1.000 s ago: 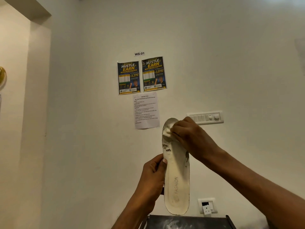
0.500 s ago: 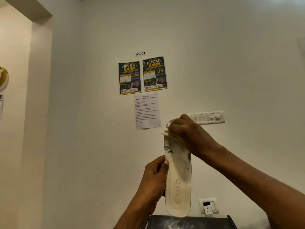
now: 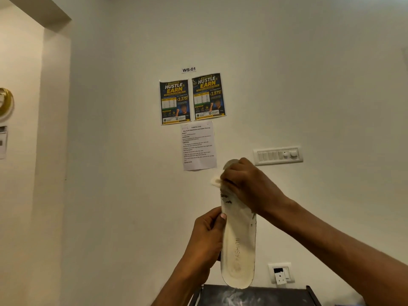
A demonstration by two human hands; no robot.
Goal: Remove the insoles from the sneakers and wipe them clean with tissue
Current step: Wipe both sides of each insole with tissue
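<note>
Currently pinching the upright insole (image 3: 239, 244) mid-edge with left hand (image 3: 205, 237), right hand (image 3: 249, 186) clutching tissue (image 3: 216, 180) above that grip, near toe.

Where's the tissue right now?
Head view, centre: the tissue is bunched in the right hand, pressed on the top end of the insole, just below the printed sheet on the wall.

open air lies left of and above the insole (image 3: 239, 244), before the wall (image 3: 110, 173). the right forearm (image 3: 331, 235) bars its right side, the left hand (image 3: 205, 237) its left edge; a dark rack (image 3: 265, 295) sits just below its heel.
</note>
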